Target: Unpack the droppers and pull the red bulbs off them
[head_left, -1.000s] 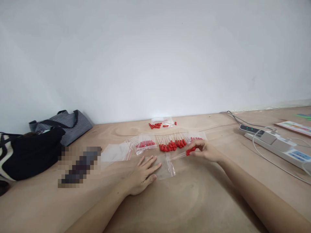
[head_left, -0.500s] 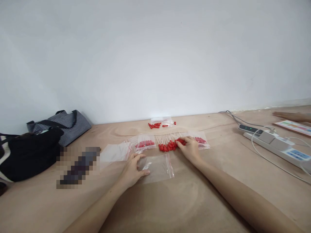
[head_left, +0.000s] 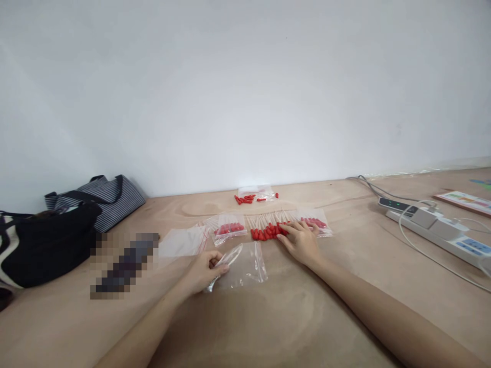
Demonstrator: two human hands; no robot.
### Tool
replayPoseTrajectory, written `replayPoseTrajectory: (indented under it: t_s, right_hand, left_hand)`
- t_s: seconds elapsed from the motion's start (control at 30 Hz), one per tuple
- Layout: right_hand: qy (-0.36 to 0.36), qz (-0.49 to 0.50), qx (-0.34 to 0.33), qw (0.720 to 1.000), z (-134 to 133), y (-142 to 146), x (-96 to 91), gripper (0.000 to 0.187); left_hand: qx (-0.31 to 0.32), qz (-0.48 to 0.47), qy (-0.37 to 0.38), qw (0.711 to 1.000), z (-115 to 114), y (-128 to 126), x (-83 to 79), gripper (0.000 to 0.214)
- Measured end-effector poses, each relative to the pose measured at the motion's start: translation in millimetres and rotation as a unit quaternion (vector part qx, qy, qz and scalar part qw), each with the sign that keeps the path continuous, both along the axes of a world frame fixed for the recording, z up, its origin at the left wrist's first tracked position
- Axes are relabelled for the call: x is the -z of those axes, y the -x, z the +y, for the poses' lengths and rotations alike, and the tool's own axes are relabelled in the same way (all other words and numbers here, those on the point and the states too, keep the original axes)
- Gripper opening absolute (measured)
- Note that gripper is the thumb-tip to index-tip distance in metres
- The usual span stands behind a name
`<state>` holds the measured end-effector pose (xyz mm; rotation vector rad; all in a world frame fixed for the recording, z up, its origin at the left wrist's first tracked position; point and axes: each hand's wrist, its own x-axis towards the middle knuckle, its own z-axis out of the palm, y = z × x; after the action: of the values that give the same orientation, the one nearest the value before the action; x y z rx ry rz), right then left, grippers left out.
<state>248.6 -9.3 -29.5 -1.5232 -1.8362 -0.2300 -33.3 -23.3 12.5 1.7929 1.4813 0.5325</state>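
Note:
My left hand (head_left: 201,273) pinches the left edge of a clear zip bag (head_left: 245,268), which is partly lifted off the table. Behind the bag lies a row of pale sticks with red ends (head_left: 264,233), red ends toward me. My right hand (head_left: 305,245) rests over the right part of that row, fingers stretched out and touching the red ends; the sticks under it are hidden. Flanking the row, a left filled bag (head_left: 230,228) and a right filled bag (head_left: 324,230) hold similar red-ended sticks.
Flat empty zip bags (head_left: 182,240) lie at the left. Red pieces (head_left: 244,199) and another clear bag (head_left: 257,190) are near the wall. A power strip (head_left: 441,230) with cables stands right, beside a colourful board (head_left: 468,201). Black bag (head_left: 49,245) and striped bag (head_left: 120,199) stand left.
My left hand has closed on the bag's edge and raised it slightly. My right hand has flattened and spread over the red ends. Another person's hand has left the far right.

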Motion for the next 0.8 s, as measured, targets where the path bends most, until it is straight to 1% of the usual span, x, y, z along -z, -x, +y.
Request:
replayPoseTrajectory:
  t_s: [0.07, 0.1, 0.13, 0.2, 0.27, 0.33, 0.37, 0.4, 0.47, 0.53, 0.6, 0.67, 0.7, 0.73, 0.8]
  right_hand:
    - [0.006, -0.015, -0.025, 1.0, -3.2, -6.0, -0.3, 0.025]
    - [0.008, -0.021, -0.034, 0.999, -3.9, -8.7, -0.4, 0.026]
    - [0.008, -0.025, -0.039, 0.999, -4.0, -10.9, -0.6, 0.025]
    - [0.005, -0.027, -0.041, 0.999, -2.3, -12.8, -1.3, 0.023]
    - [-0.004, -0.018, -0.033, 0.999, 1.3, -11.1, -2.5, 0.02]
    - [-0.018, -0.003, -0.022, 1.0, 5.4, -6.8, -3.7, 0.019]
    - [-0.025, 0.006, -0.018, 1.0, 7.3, -4.2, -4.2, 0.018]
    - [-0.03, 0.013, -0.015, 0.999, 8.8, -1.8, -4.5, 0.018]
    - [-0.032, 0.021, -0.015, 0.999, 10.5, 1.9, -4.5, 0.018]
    - [-0.02, 0.017, -0.028, 0.999, 10.6, 3.5, -3.8, 0.018]
    - [-0.007, 0.006, -0.041, 0.999, 9.5, 3.2, -3.0, 0.019]
    - [-0.001, -0.003, -0.044, 0.999, 8.1, 1.9, -2.7, 0.019]
    - [-0.002, -0.008, -0.044, 0.999, 7.7, 1.1, -2.7, 0.019]
    - [-0.004, -0.013, -0.042, 0.999, 7.5, 0.3, -2.8, 0.019]
    - [-0.009, -0.027, -0.038, 0.999, 7.9, -1.3, -2.9, 0.019]
  left_hand:
    - [-0.004, -0.041, 0.01, 0.999, 2.8, 6.9, -12.0, 0.037]
    - [-0.021, -0.067, 0.007, 0.998, 5.3, 12.8, -18.2, 0.039]
    - [-0.045, -0.087, 0.003, 0.995, 8.5, 20.1, -23.8, 0.041]
    - [-0.136, -0.121, -0.036, 0.983, 16.5, 38.1, -31.9, 0.045]
    - [-0.222, -0.142, -0.069, 0.962, 24.9, 57.5, -35.0, 0.047]
    - [-0.279, -0.14, -0.087, 0.946, 31.8, 74.9, -33.7, 0.042]
    - [-0.295, -0.116, -0.096, 0.944, 34.3, 82.0, -32.1, 0.039]
    - [-0.3, -0.067, -0.11, 0.945, 36.0, 87.7, -30.3, 0.035]
    - [-0.289, 0.068, -0.147, 0.944, 37.2, 94.5, -26.8, 0.034]
    - [-0.276, 0.178, -0.181, 0.927, 35.9, 95.3, -24.0, 0.041]
    - [-0.281, 0.246, -0.22, 0.901, 33.6, 90.4, -21.2, 0.045]
    - [-0.274, 0.292, -0.278, 0.873, 31.7, 80.7, -17.4, 0.041]
    - [-0.251, 0.303, -0.309, 0.866, 31.2, 74.2, -15.1, 0.038]
    - [-0.212, 0.301, -0.337, 0.867, 31.1, 67.0, -12.5, 0.036]
    - [-0.111, 0.27, -0.368, 0.883, 31.8, 51.1, -6.6, 0.033]
